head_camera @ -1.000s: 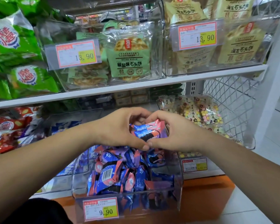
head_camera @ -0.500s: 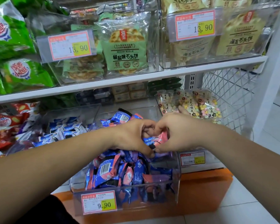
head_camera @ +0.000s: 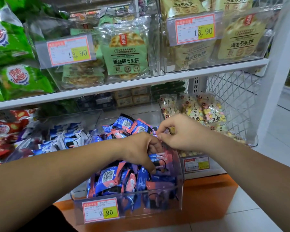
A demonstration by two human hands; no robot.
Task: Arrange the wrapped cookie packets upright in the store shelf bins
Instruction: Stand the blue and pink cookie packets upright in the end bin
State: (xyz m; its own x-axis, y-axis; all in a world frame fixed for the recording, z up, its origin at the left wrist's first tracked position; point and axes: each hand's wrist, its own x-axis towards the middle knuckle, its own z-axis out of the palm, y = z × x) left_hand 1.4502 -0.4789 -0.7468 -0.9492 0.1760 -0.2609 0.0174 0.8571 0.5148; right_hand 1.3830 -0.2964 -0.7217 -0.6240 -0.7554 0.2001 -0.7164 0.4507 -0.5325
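A second ago both hands cupped a small bundle of cookie packets (head_camera: 159, 160) above the clear bin (head_camera: 180, 174). Now the left hand (head_camera: 139, 151) has sunk into the bin, its fingers curled round that bundle, seating it among the packets heaped under its palm. The right hand (head_camera: 184, 133), just above the left, pinches a wrapper's top edge. The bundle looks nearly set upright, while the pile nearer the person than the hands lies jumbled
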